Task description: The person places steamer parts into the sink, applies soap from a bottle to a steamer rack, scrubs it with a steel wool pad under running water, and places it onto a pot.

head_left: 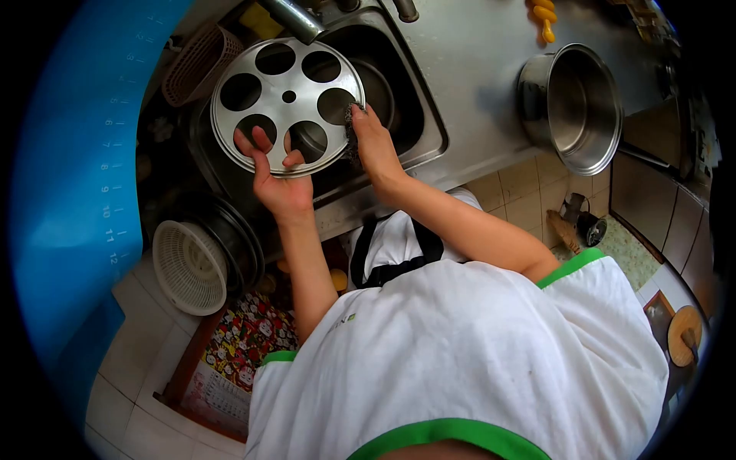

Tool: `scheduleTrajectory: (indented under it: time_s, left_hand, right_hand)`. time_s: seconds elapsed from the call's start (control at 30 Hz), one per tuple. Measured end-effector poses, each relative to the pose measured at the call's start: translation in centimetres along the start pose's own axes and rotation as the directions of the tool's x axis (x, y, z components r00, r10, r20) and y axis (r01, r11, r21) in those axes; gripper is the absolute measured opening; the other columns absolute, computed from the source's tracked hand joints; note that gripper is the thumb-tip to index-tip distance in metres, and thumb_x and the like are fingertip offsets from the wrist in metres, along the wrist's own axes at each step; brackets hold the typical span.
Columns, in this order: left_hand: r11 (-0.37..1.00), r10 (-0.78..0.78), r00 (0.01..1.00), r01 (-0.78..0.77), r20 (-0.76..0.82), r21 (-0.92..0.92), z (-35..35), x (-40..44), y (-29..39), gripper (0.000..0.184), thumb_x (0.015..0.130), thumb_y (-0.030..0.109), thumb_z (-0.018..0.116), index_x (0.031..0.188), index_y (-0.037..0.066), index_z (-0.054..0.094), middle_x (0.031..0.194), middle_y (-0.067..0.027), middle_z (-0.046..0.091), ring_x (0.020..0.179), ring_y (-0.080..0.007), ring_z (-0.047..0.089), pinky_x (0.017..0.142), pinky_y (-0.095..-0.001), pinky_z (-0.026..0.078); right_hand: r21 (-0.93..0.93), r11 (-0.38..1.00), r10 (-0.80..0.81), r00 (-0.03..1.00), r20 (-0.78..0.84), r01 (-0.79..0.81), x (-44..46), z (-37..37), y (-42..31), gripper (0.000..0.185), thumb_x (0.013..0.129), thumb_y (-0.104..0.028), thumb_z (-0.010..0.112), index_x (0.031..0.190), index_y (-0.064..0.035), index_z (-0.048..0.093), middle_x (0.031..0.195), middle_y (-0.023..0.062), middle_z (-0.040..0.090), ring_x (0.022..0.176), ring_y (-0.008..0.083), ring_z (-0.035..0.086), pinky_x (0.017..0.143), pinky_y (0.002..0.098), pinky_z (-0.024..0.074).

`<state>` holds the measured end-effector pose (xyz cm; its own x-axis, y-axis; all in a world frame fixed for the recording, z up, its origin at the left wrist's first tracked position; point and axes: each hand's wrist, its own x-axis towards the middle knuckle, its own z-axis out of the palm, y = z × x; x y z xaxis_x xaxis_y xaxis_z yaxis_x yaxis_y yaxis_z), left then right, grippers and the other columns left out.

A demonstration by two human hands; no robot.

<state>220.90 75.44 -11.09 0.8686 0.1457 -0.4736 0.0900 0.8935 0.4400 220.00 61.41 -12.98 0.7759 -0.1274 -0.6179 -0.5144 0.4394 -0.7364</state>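
Observation:
Over the sink (423,146) I see a round metal plate (290,83) with several large holes and a small one at its centre. My left hand (280,180) holds it by the near edge, with fingers showing through the holes. At the plate's right edge, my right hand (374,148) presses a dark, wiry scouring pad (353,136) against the rim. The metal faucet (295,18) reaches over the plate's far edge. Part of the sink basin is hidden beneath the plate.
A steel pot (571,107) rests on the steel counter (468,69) at the right. Orange items (545,15) lie farther back. A white basket (192,264) and dark basins (238,238) stand at the left, below a pink basket (201,65).

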Motion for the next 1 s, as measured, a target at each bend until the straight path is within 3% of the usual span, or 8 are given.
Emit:
scheduleTrajectory:
  time_s: [0.17,0.33,0.5,0.57,0.7,0.73,0.9,1.0]
  left_hand:
    - [0.996,-0.037,0.992,0.047,0.119,-0.081,-1.5,0.1,0.4,0.035,0.1,0.024,0.039,0.133,0.03,0.047,0.118,0.0124,0.059,0.124,-0.0309,0.041,0.055,-0.0207,0.042]
    - [0.996,-0.074,0.99,0.08,0.12,-0.039,-1.8,-0.2,1.0,0.038,0.099,0.026,0.039,0.137,0.034,0.041,0.118,0.0111,0.059,0.119,-0.0274,0.046,0.051,-0.0183,0.038]
    - [0.994,-0.015,0.999,0.02,0.051,-0.104,-1.7,1.3,0.5,0.038,0.099,0.026,0.04,0.136,0.033,0.041,0.115,0.0082,0.059,0.114,-0.0265,0.049,0.05,-0.0181,0.039]
    - [0.996,-0.031,0.996,0.038,0.082,-0.079,-2.8,1.1,0.0,0.038,0.098,0.027,0.042,0.136,0.031,0.041,0.111,0.0061,0.059,0.113,-0.0258,0.05,0.06,-0.0231,0.044]
    - [0.998,-0.053,0.996,0.054,0.069,-0.014,-3.1,-1.3,-1.4,0.036,0.098,0.027,0.044,0.133,0.019,0.046,0.109,0.0002,0.058,0.121,-0.0283,0.044,0.101,-0.0491,0.04]
    - [0.981,-0.096,0.993,0.105,0.061,-0.16,-2.7,-1.8,-0.7,0.045,0.095,0.032,0.049,0.134,0.013,0.042,0.109,-0.0054,0.056,0.119,-0.0291,0.045,0.111,-0.0593,0.019]
    - [0.929,-0.344,0.938,0.347,-0.039,0.133,-5.5,-0.8,4.9,0.054,0.092,0.041,0.052,0.138,0.018,0.036,0.121,-0.0098,0.048,0.121,-0.0307,0.044,0.103,-0.0553,0.037]
    - [0.9,-0.436,0.87,0.415,0.229,0.136,-6.3,-0.1,6.1,0.036,0.099,0.026,0.039,0.132,0.012,0.044,0.132,-0.0073,0.049,0.127,-0.0296,0.041,0.101,-0.0513,0.041]
  right_hand:
    - [-0.059,0.991,-0.127,0.98,-0.156,0.119,5.0,-0.5,-0.4,0.031,0.091,-0.007,0.05,0.121,-0.0032,0.044,0.107,0.0109,0.056,0.099,0.0166,0.052,0.088,0.028,0.041]
    - [-0.406,0.872,-0.214,0.96,0.182,0.272,13.2,-2.4,-3.1,0.036,0.089,-0.008,0.056,0.123,-0.0026,0.044,0.113,0.0122,0.058,0.101,0.0172,0.054,0.089,0.0294,0.0428]
    - [0.047,0.988,0.144,0.985,0.097,-0.149,7.2,-2.0,0.1,0.031,0.088,-0.002,0.05,0.118,0.0039,0.054,0.104,0.0113,0.063,0.094,0.0176,0.06,0.084,0.0287,0.0462]
    - [0.086,0.996,0.053,0.985,-0.167,-0.039,4.1,0.2,2.9,0.03,0.087,-0.001,0.05,0.116,0.0044,0.055,0.098,0.0078,0.064,0.088,0.0152,0.059,0.08,0.0254,0.0447]
    - [0.065,0.996,-0.061,0.994,0.095,0.055,5.6,-2.6,-0.7,0.035,0.088,-0.004,0.053,0.121,0.0039,0.054,0.103,0.0071,0.064,0.09,0.0123,0.058,0.081,0.0248,0.0446]
    - [0.016,0.999,-0.05,0.988,0.145,0.048,5.9,-3.4,-2.3,0.036,0.088,-0.005,0.053,0.123,0.0033,0.053,0.105,0.007,0.063,0.091,0.0122,0.058,0.082,0.0247,0.0447]
    - [-0.231,0.971,0.062,0.875,0.48,0.058,8.3,-4.9,-5.3,0.039,0.09,-0.008,0.054,0.128,-0.0001,0.052,0.107,0.006,0.064,0.096,0.0124,0.058,0.087,0.025,0.0446]
    - [-0.197,0.98,0.066,0.86,0.505,0.041,9.7,-3.6,-4.7,0.039,0.094,-0.012,0.052,0.131,-0.0017,0.049,0.112,0.0049,0.062,0.098,0.0108,0.059,0.09,0.0237,0.0444]
